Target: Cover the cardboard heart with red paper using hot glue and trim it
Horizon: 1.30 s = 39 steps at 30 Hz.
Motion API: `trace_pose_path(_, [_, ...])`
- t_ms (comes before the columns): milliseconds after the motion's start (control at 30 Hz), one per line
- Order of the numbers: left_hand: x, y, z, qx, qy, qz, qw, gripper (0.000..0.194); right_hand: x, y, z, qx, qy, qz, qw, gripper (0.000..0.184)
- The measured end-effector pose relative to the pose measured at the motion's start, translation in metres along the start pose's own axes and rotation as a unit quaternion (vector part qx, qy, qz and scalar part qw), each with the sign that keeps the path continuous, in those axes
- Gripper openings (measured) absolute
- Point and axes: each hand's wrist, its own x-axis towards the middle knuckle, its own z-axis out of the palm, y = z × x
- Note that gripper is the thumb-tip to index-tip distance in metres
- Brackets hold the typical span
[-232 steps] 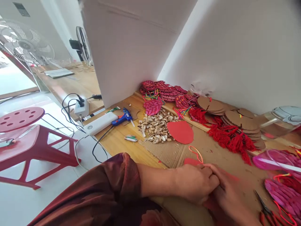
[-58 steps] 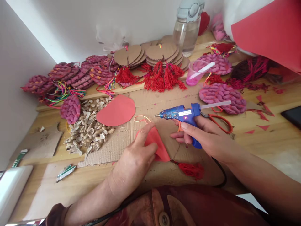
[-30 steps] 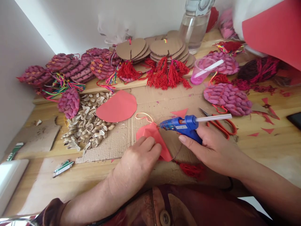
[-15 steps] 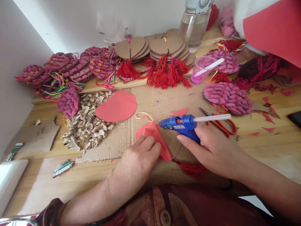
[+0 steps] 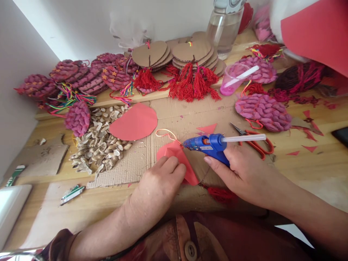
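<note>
My left hand [image 5: 164, 181] is closed on a piece of red paper [image 5: 190, 170], whose near edge is lifted and folded over. An orange cord loop [image 5: 165, 131] sticks out at the paper's far side, and a red tassel [image 5: 221, 194] lies at its near right. Around the handle of a blue glue gun [image 5: 208, 145] my right hand [image 5: 241, 172] is wrapped. The gun's nozzle points left, at the paper's edge by the cord; whether they touch I cannot tell. A clear glue stick [image 5: 244, 137] juts from the gun's back.
Peanut shells [image 5: 100, 145] and a red paper disc [image 5: 136, 123] lie at left on the cardboard sheet [image 5: 179, 112]. Orange-handled scissors [image 5: 258, 143] lie right of the gun. Behind stand cardboard discs [image 5: 152, 54] with red tassels, a pink cup [image 5: 231, 81] and a water bottle [image 5: 224, 32].
Both hands, the paper and the glue gun hold almost the same positions. The whole view has shifted very slightly.
</note>
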Motion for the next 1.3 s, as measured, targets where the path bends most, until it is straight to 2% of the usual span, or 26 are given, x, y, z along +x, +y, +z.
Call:
trace_pose_path(200, [0.002,0.0,0.0,0.004,0.001,0.0,1.0,0.021,-0.002,-0.004,-0.002,0.006,0.034,-0.036,0.999,0.02])
trace_pose_path(433, [0.001,0.0,-0.002,0.006,-0.005,-0.003,1.0,0.023,-0.001,-0.001,-0.001,0.026,0.042,-0.023,0.999,0.023])
trace_pose_path(533, [0.001,0.0,-0.002,0.004,-0.002,-0.001,1.0,0.023,0.002,-0.001,0.0,0.024,0.03,-0.022,0.999,0.024])
trace_pose_path(667, [0.001,-0.001,-0.001,0.006,0.0,-0.001,1.0,0.023,0.001,0.003,0.003,0.006,0.014,-0.036,0.999,0.017])
trace_pose_path(733, [0.0,-0.001,-0.002,0.001,-0.006,-0.001,1.0,0.022,-0.001,0.005,0.006,-0.009,0.011,-0.037,0.999,0.021])
trace_pose_path(833, [0.0,-0.001,-0.002,-0.007,-0.01,-0.001,1.0,0.022,-0.003,0.009,0.009,-0.038,-0.034,-0.061,0.997,0.018])
trace_pose_path(933, [0.001,-0.001,-0.002,-0.005,0.0,0.001,1.0,0.022,-0.003,0.011,0.009,-0.084,-0.089,-0.097,0.988,0.005])
trace_pose_path(1000, [0.002,0.0,-0.002,-0.003,0.002,0.0,1.0,0.022,-0.003,0.013,0.008,-0.11,-0.093,-0.113,0.983,0.008])
trace_pose_path(1133, [0.003,0.0,-0.003,0.0,-0.002,-0.003,1.0,0.02,-0.005,0.018,0.006,-0.179,-0.077,-0.181,0.964,0.02])
trace_pose_path(1300, [0.003,0.0,-0.002,-0.006,-0.003,0.0,1.0,0.016,-0.005,0.019,0.006,-0.302,-0.029,-0.249,0.92,0.032])
